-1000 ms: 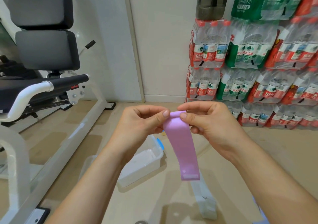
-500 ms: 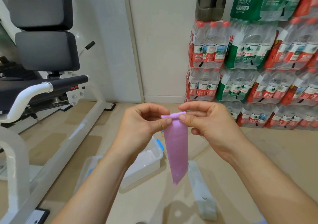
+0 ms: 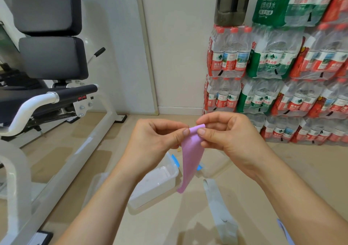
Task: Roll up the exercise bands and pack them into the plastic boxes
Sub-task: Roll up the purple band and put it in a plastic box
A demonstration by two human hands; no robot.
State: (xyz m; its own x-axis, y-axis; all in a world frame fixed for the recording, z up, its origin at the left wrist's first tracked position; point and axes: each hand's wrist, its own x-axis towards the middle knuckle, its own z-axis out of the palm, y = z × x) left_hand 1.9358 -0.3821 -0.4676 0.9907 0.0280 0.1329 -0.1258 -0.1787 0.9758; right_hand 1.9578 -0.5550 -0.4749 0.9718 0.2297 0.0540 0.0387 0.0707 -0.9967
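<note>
Floor: pale beige floor (image 3: 310, 169), which carries everything below.
Exercise machine: a white-framed gym machine with black padded cushions (image 3: 52, 56) stands along the floor's left edge.
Left hand: I see the left hand (image 3: 154, 143) raised above the middle of the floor. Its thumb and forefinger pinch the left side of the band's rolled top.
Plastic box: a clear rectangular plastic box with a blue latch (image 3: 150, 197) lies lidless on the middle of the floor, below the left hand.
Pink band: the pink flat rubber exercise band (image 3: 191, 158) is held in the air between both hands. Its top end is curled into a small roll, and the rest hangs down twisted. From my view the lower tip falls in front of the box's right end.
Right hand: the right hand (image 3: 231, 139) pinches the right side of the roll, its thumb tip just beside the left thumb tip. The hands are close together, both clamped on the band.
Blue clip: a second blue clip on clear plastic (image 3: 199, 168) shows just right of the hanging band. I cannot tell whether it is a box or a lid.
Grey band: a pale grey flat band (image 3: 218, 207) lies stretched on the floor right of the box, running toward the near edge.
Bottle packs: shrink-wrapped packs of water bottles (image 3: 273, 65) are stacked at the floor's far right corner.
</note>
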